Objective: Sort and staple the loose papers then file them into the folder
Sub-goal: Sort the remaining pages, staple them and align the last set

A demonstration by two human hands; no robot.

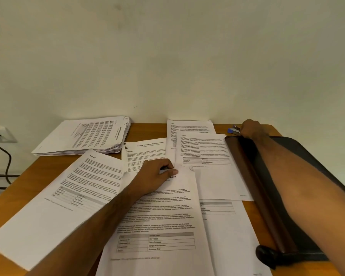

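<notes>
Papers lie loose all over the surface, not yet stapled. Left hand pinches one sheet's top. Right hand curls around the stapler, past the empty folder.

The left hand pinches the top edge of a printed sheet on the wooden desk. The right hand reaches over the dark folder, touching a blue stapler by the wall.

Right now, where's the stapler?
Head view: the stapler is at the table's far right corner by the wall, under the right hand, just beyond the folder.
</notes>
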